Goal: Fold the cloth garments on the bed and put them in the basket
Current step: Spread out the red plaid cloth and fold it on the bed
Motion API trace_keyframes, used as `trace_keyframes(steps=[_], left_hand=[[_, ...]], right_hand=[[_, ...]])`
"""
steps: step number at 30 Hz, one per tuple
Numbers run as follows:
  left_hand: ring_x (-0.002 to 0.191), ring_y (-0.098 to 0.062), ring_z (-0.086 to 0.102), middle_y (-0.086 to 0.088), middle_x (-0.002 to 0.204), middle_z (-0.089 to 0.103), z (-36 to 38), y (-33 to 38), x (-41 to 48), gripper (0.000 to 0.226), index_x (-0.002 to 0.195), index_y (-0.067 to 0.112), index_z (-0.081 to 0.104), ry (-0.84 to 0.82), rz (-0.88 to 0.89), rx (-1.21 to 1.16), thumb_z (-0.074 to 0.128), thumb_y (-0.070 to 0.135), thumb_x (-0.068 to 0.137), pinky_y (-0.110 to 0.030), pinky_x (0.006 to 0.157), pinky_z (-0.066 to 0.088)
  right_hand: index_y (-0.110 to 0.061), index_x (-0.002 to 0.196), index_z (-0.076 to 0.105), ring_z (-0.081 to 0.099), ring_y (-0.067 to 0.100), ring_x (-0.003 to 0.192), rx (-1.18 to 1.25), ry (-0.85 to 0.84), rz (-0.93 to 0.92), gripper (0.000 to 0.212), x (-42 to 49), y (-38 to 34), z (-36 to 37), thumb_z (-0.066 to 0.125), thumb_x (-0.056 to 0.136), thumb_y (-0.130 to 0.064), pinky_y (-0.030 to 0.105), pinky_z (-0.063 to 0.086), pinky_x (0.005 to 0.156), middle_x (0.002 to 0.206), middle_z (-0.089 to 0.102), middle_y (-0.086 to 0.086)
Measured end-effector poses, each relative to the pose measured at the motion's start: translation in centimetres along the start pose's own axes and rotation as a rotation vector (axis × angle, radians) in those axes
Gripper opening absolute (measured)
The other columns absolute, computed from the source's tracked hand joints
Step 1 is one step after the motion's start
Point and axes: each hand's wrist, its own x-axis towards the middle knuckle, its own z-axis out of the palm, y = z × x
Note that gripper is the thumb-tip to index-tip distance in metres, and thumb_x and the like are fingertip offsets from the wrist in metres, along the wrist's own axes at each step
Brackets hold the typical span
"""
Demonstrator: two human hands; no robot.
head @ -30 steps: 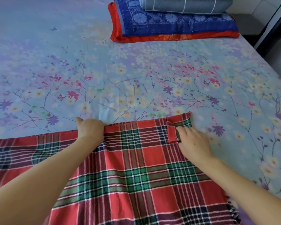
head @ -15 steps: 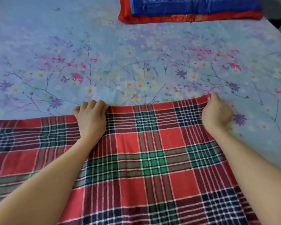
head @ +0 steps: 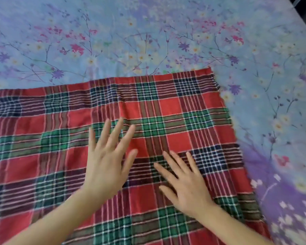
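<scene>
Smoothing step: left hand (head: 104,167) and right hand (head: 185,183) flat on plaid cloth (head: 166,106), fingers (head: 113,137) spread, gripping nothing. Cloth spread on bed (head: 148,41). Next, probably: taking one edge, folding over. Basket not visible.

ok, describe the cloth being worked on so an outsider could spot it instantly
The bed is covered by a pale blue floral sheet. On its near half lies the plaid cloth, spread flat under both open hands. It is the only checked fabric: red with green and navy squares.
</scene>
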Motion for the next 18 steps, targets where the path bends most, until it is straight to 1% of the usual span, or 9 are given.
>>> trace_keyframes(steps=[2,5,7,9,11,13,14,17,18], left_hand=[[0.146,-0.024,0.009,-0.001,0.154,0.026,1.7,-0.6,-7.8,0.059,0.147,0.033,0.024,-0.159,0.047,0.123,0.012,0.059,0.095,-0.061,0.111,0.013],[0.142,-0.023,0.017,-0.002,0.152,0.029,2.1,-4.3,-13.6,0.066,0.145,0.027,0.033,-0.212,-0.304,0.135,0.010,0.060,0.092,-0.060,0.110,0.010],[0.141,-0.025,0.022,-0.005,0.152,0.030,1.0,-4.8,-16.0,0.064,0.145,0.024,0.035,-0.242,-0.482,0.113,0.018,0.053,0.090,-0.065,0.106,0.013],[0.142,-0.027,0.022,-0.006,0.153,0.029,0.7,-4.7,-18.8,0.063,0.145,0.025,0.032,-0.273,-0.539,0.094,0.019,0.049,0.089,-0.068,0.104,0.014],[0.143,-0.025,0.018,-0.003,0.155,0.024,-0.2,-4.6,-22.9,0.063,0.147,0.029,0.027,-0.296,-0.614,0.106,0.015,0.050,0.089,-0.067,0.106,0.012],[0.144,-0.025,0.016,-0.002,0.156,0.021,-0.4,-4.7,-27.3,0.062,0.147,0.031,0.025,-0.315,-0.686,0.117,0.014,0.050,0.089,-0.066,0.107,0.012],[0.143,-0.027,0.018,-0.003,0.156,0.022,-0.9,-4.5,-29.8,0.058,0.147,0.032,0.025,-0.306,-0.721,0.117,0.017,0.048,0.092,-0.066,0.106,0.013],[0.143,-0.027,0.018,-0.004,0.156,0.021,-1.5,-4.1,-35.9,0.049,0.148,0.033,0.022,-0.289,-0.818,0.160,0.024,0.039,0.099,-0.064,0.109,0.012],[0.143,-0.028,0.019,-0.006,0.155,0.024,-2.3,-3.8,-37.7,0.049,0.147,0.031,0.025,-0.305,-0.842,0.128,0.022,0.039,0.099,-0.065,0.108,0.012]], right_hand=[[-0.030,0.145,0.030,0.029,0.023,0.141,-0.075,0.045,0.246,0.053,-1.6,5.4,-0.1,0.021,0.098,-0.053,0.052,0.017,0.115,0.152,0.030,0.003],[-0.026,0.147,0.028,0.025,0.026,0.142,-0.148,0.002,0.615,0.061,-2.6,10.3,-1.7,0.011,0.094,-0.053,0.058,0.017,0.113,0.153,0.030,0.009],[-0.026,0.148,0.024,0.022,0.030,0.143,-0.126,-0.020,0.786,0.067,-3.4,8.3,-2.7,0.002,0.090,-0.051,0.059,0.012,0.113,0.154,0.028,0.011],[-0.023,0.146,0.031,0.030,0.035,0.139,-0.079,0.033,0.808,0.063,-5.4,4.1,-2.9,0.009,0.093,-0.048,0.060,0.013,0.112,0.150,0.034,0.015],[-0.024,0.144,0.037,0.035,0.033,0.137,-0.076,0.024,0.557,0.054,-10.9,-1.6,-2.0,0.018,0.098,-0.045,0.059,0.019,0.112,0.149,0.037,0.012],[-0.027,0.145,0.032,0.032,0.029,0.139,-0.114,-0.065,0.373,0.052,-18.3,-4.6,0.3,0.015,0.099,-0.044,0.056,0.022,0.111,0.152,0.029,0.007],[-0.025,0.146,0.030,0.032,0.028,0.139,-0.112,-0.081,0.445,0.053,-22.4,-4.7,0.8,0.015,0.099,-0.045,0.055,0.023,0.111,0.153,0.028,0.007],[-0.015,0.142,0.041,0.039,0.036,0.133,-0.114,-0.038,0.946,0.059,-30.4,-3.6,1.1,0.018,0.095,-0.043,0.058,0.035,0.100,0.144,0.042,0.018],[-0.011,0.139,0.045,0.041,0.037,0.131,-0.093,-0.067,1.003,0.060,-32.4,-3.8,0.8,0.018,0.095,-0.042,0.057,0.038,0.096,0.140,0.046,0.021]])
